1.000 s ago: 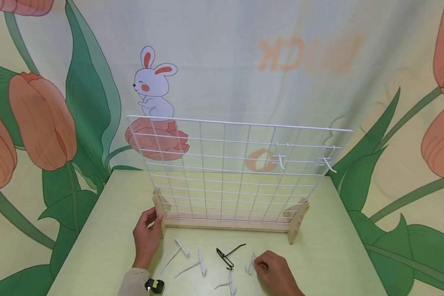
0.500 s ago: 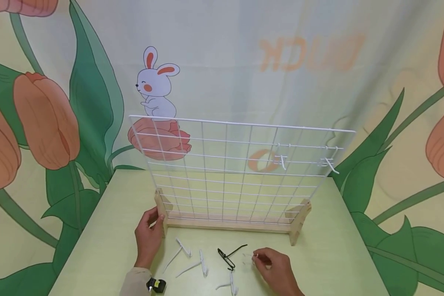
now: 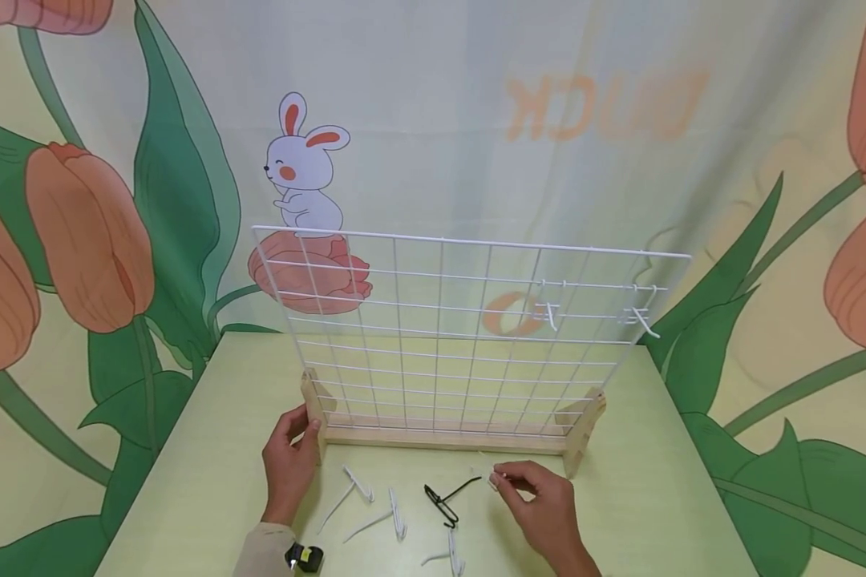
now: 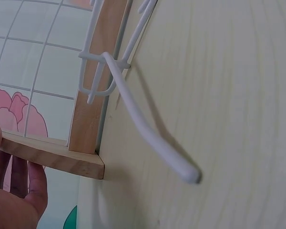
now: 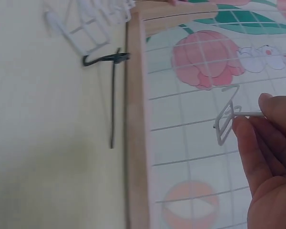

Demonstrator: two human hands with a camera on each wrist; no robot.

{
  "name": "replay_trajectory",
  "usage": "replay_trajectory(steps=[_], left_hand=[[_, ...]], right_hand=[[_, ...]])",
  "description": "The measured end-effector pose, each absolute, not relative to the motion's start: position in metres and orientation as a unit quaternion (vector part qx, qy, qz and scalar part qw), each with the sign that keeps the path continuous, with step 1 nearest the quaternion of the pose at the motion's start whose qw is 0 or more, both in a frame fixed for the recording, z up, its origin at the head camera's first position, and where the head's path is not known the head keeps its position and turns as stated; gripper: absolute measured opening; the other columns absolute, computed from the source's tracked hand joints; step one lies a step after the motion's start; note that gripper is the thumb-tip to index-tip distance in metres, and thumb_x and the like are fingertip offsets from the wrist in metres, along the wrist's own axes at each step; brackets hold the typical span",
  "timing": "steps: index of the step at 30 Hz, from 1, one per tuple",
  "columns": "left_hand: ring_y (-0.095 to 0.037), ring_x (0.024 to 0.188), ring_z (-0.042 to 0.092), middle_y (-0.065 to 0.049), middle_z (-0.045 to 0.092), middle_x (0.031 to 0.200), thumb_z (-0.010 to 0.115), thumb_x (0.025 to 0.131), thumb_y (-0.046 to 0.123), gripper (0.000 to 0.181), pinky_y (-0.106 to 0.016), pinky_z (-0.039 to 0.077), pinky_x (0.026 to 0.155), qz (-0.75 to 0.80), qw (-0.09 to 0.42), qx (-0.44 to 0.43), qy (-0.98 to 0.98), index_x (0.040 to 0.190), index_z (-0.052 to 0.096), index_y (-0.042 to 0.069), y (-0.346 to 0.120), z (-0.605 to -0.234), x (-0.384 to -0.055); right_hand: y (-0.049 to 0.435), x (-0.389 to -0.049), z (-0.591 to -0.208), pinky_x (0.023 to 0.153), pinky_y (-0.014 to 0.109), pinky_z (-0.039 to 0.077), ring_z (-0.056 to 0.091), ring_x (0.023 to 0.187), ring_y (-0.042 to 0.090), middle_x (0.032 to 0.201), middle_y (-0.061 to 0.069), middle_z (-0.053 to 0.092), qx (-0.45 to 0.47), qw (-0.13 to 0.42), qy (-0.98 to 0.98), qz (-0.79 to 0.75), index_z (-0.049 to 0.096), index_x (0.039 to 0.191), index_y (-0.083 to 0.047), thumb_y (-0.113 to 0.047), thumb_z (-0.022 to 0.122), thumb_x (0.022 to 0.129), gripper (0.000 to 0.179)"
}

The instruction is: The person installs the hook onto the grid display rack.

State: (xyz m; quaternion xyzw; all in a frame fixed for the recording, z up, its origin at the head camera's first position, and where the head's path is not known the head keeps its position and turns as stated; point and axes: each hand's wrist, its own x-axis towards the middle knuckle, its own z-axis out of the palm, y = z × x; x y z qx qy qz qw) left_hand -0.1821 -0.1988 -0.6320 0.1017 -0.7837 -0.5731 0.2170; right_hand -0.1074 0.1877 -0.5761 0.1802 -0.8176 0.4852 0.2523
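Observation:
A white wire grid panel (image 3: 469, 242) stands upright in a wooden base. My left hand (image 3: 289, 457) grips the base's left foot (image 4: 62, 158), thumb on one side and fingers on the other. Between thumb and fingers, my right hand (image 3: 541, 505) pinches the arm of a white wire display hook (image 5: 224, 123), its frame end pointing away from the hand. In the head view this hook is faint and mostly hidden by the fingertips, in front of the base's right part. Two white hooks (image 3: 551, 314) hang on the grid's upper right.
On the table in front of the base lie a black hook (image 3: 439, 505) and three white hooks (image 3: 395, 517). The base's right foot (image 3: 584, 433) stands behind the right hand. A curtain (image 3: 433, 120) printed with tulips and a rabbit hangs behind the table.
My right hand has lifted a white hook from the table beside the black one, turned it, and moved it forward toward the base. The left hand stays on the foot.

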Motion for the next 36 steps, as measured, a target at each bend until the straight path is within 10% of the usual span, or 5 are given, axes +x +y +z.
replay_trajectory(steps=[13,36], left_hand=[[0.008,0.107,0.062,-0.009,0.075,0.126,0.073,0.102,0.018,0.032,-0.006,0.053,0.081,-0.574,0.217,0.099,-0.783,0.134,0.069,0.014,-0.2,-0.633,-0.184],[-0.006,0.112,0.063,-0.013,0.073,0.126,0.07,0.104,0.017,0.034,-0.004,0.051,0.081,-0.569,0.224,0.088,-0.786,0.137,0.066,0.013,-0.199,-0.634,-0.183]], right_hand=[[0.182,-0.121,-0.528,0.072,0.018,0.062,0.076,0.081,0.009,0.087,0.021,0.077,0.249,0.34,-0.7,0.576,0.076,0.094,0.004,0.029,0.077,0.074,0.033],[0.158,-0.15,-0.439,0.083,0.021,0.062,0.078,0.089,0.018,0.091,0.019,0.079,0.335,0.406,-0.63,0.571,0.075,0.093,0.01,0.013,0.085,0.079,0.017]])
